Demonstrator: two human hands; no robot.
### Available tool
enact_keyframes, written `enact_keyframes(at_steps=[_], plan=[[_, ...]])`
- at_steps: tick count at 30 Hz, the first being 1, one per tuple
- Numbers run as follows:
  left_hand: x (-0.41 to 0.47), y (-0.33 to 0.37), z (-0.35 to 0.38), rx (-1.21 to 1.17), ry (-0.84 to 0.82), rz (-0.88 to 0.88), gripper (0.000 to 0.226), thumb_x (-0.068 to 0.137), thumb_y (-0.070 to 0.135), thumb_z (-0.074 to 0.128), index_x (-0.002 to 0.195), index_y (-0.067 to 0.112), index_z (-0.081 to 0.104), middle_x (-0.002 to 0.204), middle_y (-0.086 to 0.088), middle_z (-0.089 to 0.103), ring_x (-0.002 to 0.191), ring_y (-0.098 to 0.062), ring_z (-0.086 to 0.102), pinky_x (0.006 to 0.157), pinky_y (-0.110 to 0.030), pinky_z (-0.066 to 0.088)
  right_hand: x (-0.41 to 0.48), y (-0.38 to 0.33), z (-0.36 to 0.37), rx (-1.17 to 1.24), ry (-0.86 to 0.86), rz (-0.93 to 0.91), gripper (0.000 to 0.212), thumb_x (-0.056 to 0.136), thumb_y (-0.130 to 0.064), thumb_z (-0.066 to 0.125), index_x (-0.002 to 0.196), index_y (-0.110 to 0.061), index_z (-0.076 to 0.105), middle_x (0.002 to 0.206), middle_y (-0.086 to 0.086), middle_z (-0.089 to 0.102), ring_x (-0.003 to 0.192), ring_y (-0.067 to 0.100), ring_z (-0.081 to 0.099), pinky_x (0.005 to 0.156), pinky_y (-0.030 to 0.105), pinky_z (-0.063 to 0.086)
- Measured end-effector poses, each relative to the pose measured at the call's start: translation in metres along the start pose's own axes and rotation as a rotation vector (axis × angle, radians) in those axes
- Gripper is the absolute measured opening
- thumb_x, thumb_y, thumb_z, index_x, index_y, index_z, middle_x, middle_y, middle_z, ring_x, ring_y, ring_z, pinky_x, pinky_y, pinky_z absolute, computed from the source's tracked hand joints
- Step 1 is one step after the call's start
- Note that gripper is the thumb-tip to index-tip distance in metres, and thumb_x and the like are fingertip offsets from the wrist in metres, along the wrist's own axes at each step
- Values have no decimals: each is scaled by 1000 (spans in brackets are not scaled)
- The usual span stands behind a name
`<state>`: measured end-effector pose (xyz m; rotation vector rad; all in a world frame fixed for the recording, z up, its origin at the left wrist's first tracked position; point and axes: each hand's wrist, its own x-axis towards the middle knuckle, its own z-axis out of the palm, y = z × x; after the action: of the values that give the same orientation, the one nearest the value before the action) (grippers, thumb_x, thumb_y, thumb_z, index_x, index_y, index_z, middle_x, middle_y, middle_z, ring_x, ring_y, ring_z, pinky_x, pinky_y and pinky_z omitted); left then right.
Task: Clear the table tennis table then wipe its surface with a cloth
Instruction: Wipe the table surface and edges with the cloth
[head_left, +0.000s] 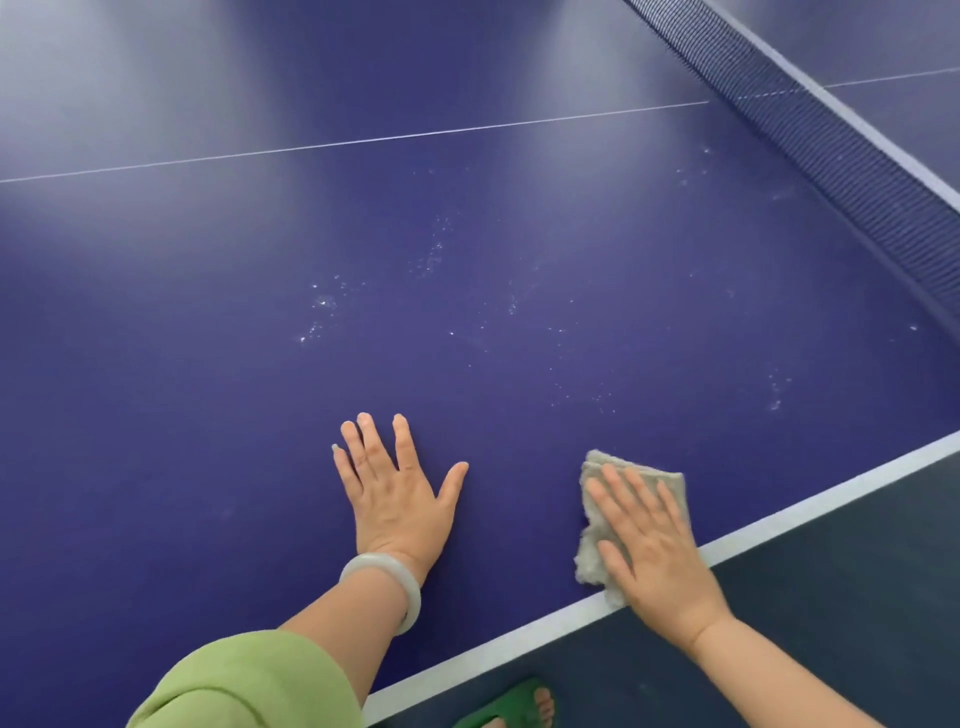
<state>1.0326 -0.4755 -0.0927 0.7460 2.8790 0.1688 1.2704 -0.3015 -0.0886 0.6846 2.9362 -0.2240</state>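
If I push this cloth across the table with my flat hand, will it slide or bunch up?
Probably floppy: the cloth lies rumpled with ragged edges, so it may bunch ahead of the right hand. Likely light, being thin. The glossy table should let it slide easily.

soft overhead glare streaks the table (208, 364); sharp focus, lines bowed by wide-angle distortion

Cloth (588, 558) partly under right hand (660, 561)
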Motion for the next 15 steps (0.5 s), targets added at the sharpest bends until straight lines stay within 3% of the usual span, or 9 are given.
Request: enact_keyframes(at_steps=[3, 6, 8, 12, 14, 15], plan=[[0, 3, 1, 32, -13, -8, 93, 86, 74, 7, 156, 13, 9, 161, -23, -6, 148, -37, -17, 120, -53, -7, 7, 47, -8, 31, 20, 347, 63, 97, -46, 14, 157, -25, 11, 165, -6, 7, 152, 16, 4, 122, 47, 7], [1, 5, 1, 58, -21, -25, 91, 86, 71, 4, 156, 13, 11, 161, -23, -4, 148, -36, -17, 120, -53, -6, 31, 23, -9, 40, 110, 647, 69, 92, -47, 5, 156, -21, 9, 165, 2, 8, 152, 20, 6, 122, 49, 8], [1, 6, 2, 58, -12, -29, 90, 87, 70, 6, 156, 13, 13, 161, -22, -2, 149, -36, -16, 121, -52, -6, 46, -21, -6, 71, 140, 502, 68, 94, -45, 15, 157, -19, 14, 165, 5, 12, 152, 25, 10, 121, 51, 11], [1, 6, 3, 22, 19, -31, 88, 88, 68, 13, 155, 12, 21, 162, -22, 4, 150, -35, -11, 121, -51, -5, 49, -62, 6, 27, 53, -157, 65, 99, -44, 31, 158, -24, 11, 166, -4, 7, 153, 20, 6, 118, 48, 9], [1, 7, 4, 41, 23, -32, 85, 92, 67, 10, 155, 12, 20, 162, -22, 4, 150, -35, -11, 121, -50, -5, 53, -24, 1, -12, 40, -283, 65, 99, -43, 33, 158, -25, 12, 165, -6, 7, 152, 18, 7, 119, 46, 7], [2, 7, 4, 53, 21, -33, 85, 92, 68, 8, 155, 12, 19, 161, -22, 4, 150, -35, -11, 121, -50, -6, 53, 0, -2, -20, 43, -232, 63, 99, -42, 31, 157, -25, 13, 165, -7, 7, 152, 17, 7, 120, 46, 6]])
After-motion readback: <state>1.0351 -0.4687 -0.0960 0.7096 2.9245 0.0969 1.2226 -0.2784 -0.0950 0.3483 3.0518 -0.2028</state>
